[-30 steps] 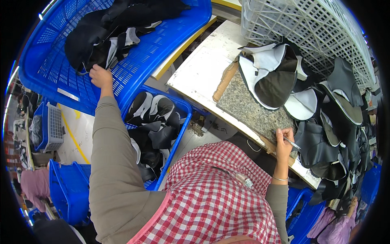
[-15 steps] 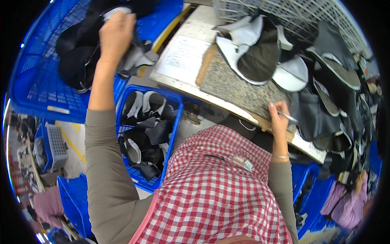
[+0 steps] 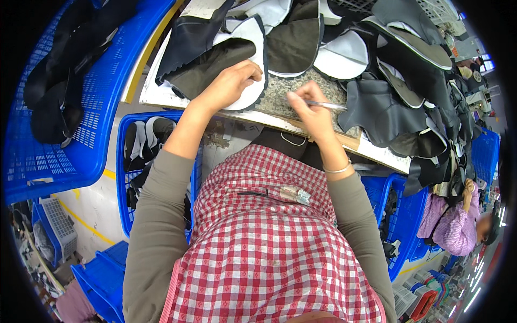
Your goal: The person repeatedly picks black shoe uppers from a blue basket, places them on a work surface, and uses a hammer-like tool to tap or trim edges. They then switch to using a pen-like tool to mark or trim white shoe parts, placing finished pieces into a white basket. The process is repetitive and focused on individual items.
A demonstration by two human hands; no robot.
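Observation:
My left hand (image 3: pixel 229 86) rests with bent fingers on a shoe upper (image 3: pixel 210 62), holding it at the front of the table. That upper is black outside, with a dark brown inner face and a white lined border. Between the fingers of my right hand (image 3: pixel 313 113) is a slim silver pen (image 3: pixel 326 104), its far end pointing right. The hand hovers over a speckled grey board (image 3: pixel 280 97). Another upper (image 3: pixel 293 43) with a brown inside and white edge lies just beyond my hands.
More black and white uppers (image 3: pixel 377 110) are heaped along the right of the table. A large blue basket (image 3: pixel 81 172) with black pieces stands at the left, and a smaller blue crate (image 3: pixel 121 204) sits below the table edge. Another person (image 3: pixel 458 226) is at the far right.
My left hand has come from the large blue basket to the table, where a shoe upper now lies under it. My right hand has shifted left and farther onto the board, still with the pen.

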